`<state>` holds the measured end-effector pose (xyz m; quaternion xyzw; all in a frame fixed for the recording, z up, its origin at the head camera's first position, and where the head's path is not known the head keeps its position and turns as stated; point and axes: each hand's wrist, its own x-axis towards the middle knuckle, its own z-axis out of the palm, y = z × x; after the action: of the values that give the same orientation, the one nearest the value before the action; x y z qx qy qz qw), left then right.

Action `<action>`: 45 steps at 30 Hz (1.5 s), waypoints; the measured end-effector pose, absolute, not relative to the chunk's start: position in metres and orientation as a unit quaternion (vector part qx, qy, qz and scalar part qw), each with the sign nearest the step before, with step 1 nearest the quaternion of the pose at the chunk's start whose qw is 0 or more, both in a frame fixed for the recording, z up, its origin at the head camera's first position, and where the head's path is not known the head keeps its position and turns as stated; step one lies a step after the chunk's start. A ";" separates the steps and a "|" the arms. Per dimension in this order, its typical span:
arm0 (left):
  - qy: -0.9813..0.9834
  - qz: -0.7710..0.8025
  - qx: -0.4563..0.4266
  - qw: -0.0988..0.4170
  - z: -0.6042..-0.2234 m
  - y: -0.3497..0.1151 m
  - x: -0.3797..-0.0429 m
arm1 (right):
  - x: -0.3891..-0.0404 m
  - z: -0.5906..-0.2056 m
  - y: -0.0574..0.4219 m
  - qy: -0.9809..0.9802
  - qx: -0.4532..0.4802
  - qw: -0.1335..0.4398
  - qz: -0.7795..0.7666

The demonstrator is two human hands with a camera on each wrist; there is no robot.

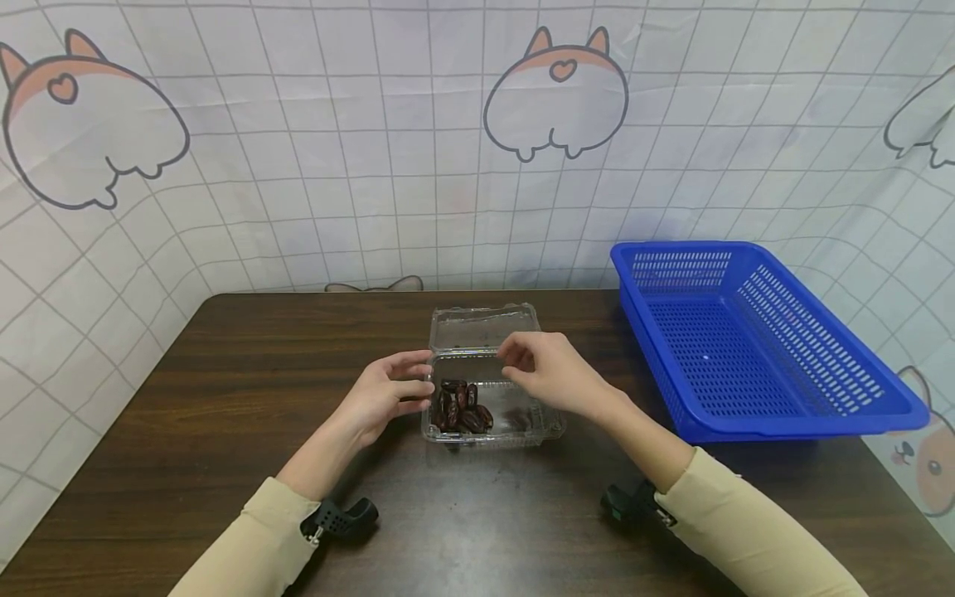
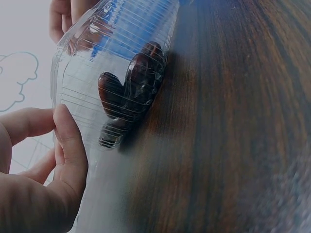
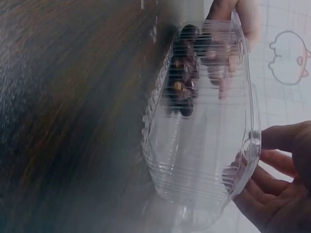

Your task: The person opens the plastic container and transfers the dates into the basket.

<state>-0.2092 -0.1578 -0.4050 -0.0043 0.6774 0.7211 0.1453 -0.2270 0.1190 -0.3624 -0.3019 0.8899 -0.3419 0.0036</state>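
- Plastic, clear and ribbed, forms the container (image 1: pixel 515 438) at mid-table, its long axis running left to right, roughly parallel to the far edge of the brown table (image 1: pixel 201 398).
- Opened on the far side, its lid (image 1: pixel 477 330) extends away from the person, lengthwise alongside the base.
- Glossy dark dates (image 1: pixel 458 410) lie heaped at the container's left end; the nearest ones slant rightward, while one at the pile's right side points toward the lid. The right half of the base shows bare plastic.
- At the left end, the left hand (image 1: pixel 380 398) touches the container's edge, its fingers apart and nearly straight.
- Above the right rear part of the base, the right hand (image 1: pixel 555 369) bends its fingers downward; whether they hold anything cannot be told. The two hands are apart, on opposite sides of the container.
- Blue and slotted, a basket (image 1: pixel 806 426) sits at right, its long axis running front to back, before a grid-patterned cloth (image 1: pixel 418 191).
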 end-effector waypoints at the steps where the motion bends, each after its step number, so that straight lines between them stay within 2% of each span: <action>1: 0.678 0.721 -0.005 0.146 -0.405 -0.158 -0.209 | -0.227 -0.363 0.118 0.889 -0.305 0.008 -0.341; 15: 0.679 0.719 -0.009 0.145 -0.406 -0.158 -0.209 | -0.225 -0.371 0.107 0.873 -0.375 0.088 -0.298; 21: 0.678 0.720 -0.008 0.146 -0.406 -0.158 -0.208 | -0.224 -0.376 0.103 0.875 -0.376 0.120 -0.280; 45: 0.672 0.727 -0.005 0.143 -0.406 -0.157 -0.210 | -0.226 -0.386 0.094 0.883 -0.375 0.124 -0.254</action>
<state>-0.2098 -0.1567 -0.4064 -0.0049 0.6717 0.7270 0.1426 -0.2262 0.0942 -0.3857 -0.3753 0.8829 -0.2537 0.1241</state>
